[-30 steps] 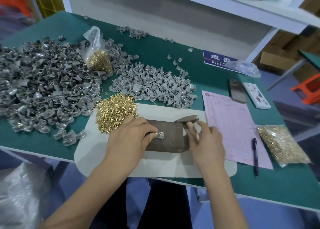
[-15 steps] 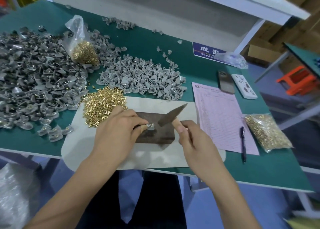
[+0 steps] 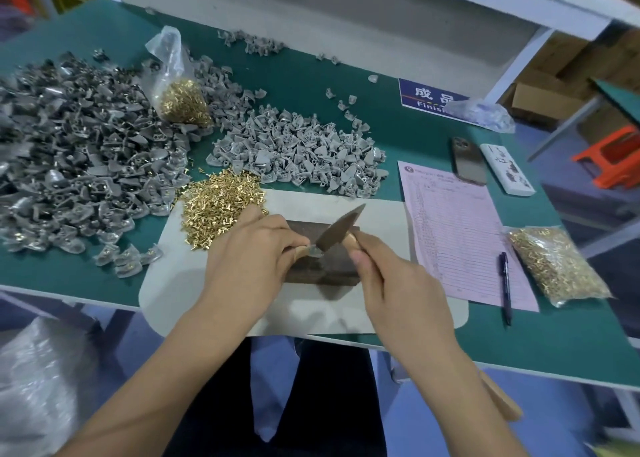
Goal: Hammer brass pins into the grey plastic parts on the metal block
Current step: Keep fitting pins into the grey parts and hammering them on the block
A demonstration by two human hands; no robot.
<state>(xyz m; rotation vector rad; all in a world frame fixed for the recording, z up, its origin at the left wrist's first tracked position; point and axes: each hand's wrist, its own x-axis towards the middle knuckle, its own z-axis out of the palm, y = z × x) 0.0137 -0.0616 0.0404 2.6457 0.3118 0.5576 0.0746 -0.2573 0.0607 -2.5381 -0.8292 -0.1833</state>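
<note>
- Metal block: dark, rectangular, lying on a pale mat at the front of the green bench.
- Grey plastic part: one small piece on top of the block near its left end, pinched at its left side by the left hand, fingers curled round it.
- Hammer: dark tapered metal head slanting up to the right, its lower end touching or just above the part; the blur hides which. Wooden handle gripped by the right hand, fingers clenched round it, thumb along the handle.
- Loose brass pins: heap on the mat's far left corner, just beside the left hand.
- Bagged brass pins, clear bag: standing among the parts at the far left.
- Second bag of pins: lying flat at the right end of the bench.
- Dark grey parts, large pile: covers the left of the bench; brass shows in some.
- Lighter grey parts, smaller pile: just behind the mat.
- Pink form: right of the mat, with a pen lying along its right edge.
- Phone and white box: side by side behind the form.
- Blue sign: at the bench's rear edge.
</note>
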